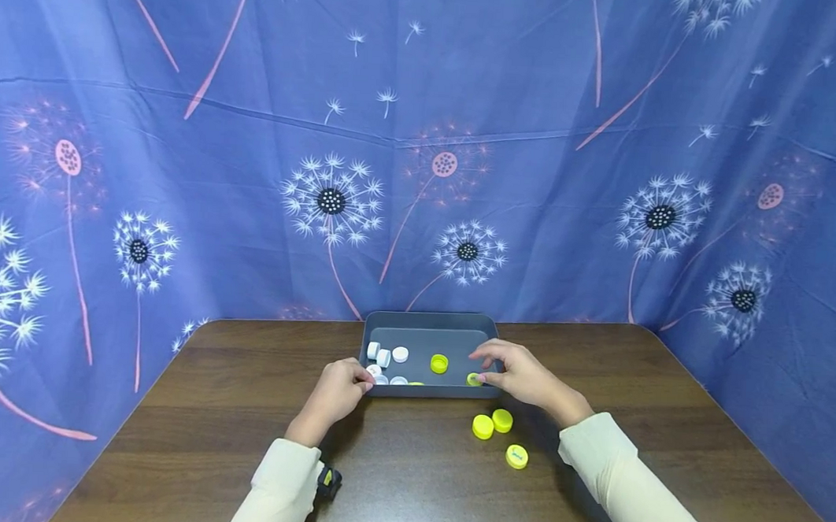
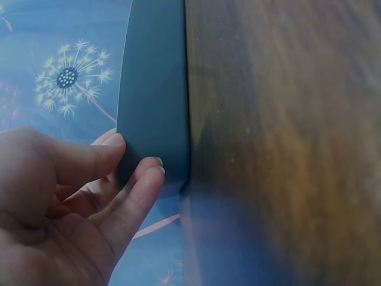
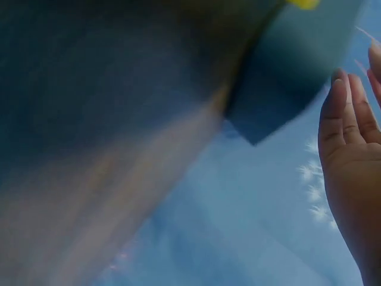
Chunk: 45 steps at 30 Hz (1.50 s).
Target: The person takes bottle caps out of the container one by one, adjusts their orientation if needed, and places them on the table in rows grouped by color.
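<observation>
At the front left corner of a dark grey tray, my left hand pinches the rim. The left wrist view shows the thumb by the edge and fingertips against the tray's wall. My right hand hovers over the right side of the tray, thumb and fingers apart. Its thumb tip overlaps a yellow bottle cap there. Another yellow cap lies hollow side up mid-tray. Several white caps sit at the left, some partly hidden by the front wall. In the right wrist view, the fingers look fairly straight.
Two yellow caps lie side by side on the wooden table in front of the tray. A third yellow cap with a blue-green mark is nearer. A blue dandelion-print curtain hangs close behind the tray.
</observation>
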Motion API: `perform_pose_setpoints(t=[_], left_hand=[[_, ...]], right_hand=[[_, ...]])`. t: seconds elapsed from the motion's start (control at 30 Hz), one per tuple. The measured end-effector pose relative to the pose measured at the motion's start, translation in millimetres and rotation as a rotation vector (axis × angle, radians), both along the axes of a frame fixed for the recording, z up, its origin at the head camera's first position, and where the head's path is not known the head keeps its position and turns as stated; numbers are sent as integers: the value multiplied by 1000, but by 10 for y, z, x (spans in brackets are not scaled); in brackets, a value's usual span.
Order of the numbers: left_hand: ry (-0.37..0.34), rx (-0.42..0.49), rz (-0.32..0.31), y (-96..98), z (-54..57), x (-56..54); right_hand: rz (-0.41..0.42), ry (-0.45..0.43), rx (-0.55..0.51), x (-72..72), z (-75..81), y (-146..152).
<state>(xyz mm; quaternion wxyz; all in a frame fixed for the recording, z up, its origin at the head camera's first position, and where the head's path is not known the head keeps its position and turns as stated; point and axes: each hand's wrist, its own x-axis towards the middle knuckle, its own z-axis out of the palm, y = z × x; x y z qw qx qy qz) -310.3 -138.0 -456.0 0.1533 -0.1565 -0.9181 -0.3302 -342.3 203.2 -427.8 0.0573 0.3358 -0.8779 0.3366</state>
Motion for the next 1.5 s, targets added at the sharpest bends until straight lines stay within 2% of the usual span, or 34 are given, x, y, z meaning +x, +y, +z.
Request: perform_pose_setpoints(t=[0.2,0.27,0.43,0.67,0.8,1.03,1.13,1.27,1.5], left_hand=[[-10,9,-17,36,1,9],[14,6,-29,43,1,5],[40,27,-32,41,0,-9],[2,36,-23,20,-10,-8],[-21,38,-12,15,-14,-7],[15,24,-19,-7,7,-14],[6,18,-15,-14,18,-9],[-18,19,-4,-13,12,-1],[-15,28,-5,-2,18,1]], right_hand=[[-7,17,98,-121,-161,56],[-11,12,108,-142,-172,67],[-26,-43,147,-200,-147,66],[-66,-118,201,-246,-124,19],[-82,-115,226,-264,-138,-10],[-99,-67,333,-287,-107,-87],[-103,-59,374,-291,-79,-130],[-114,-62,426,-285,-67,-158],[-158,-74,467,-277,-59,-188]])
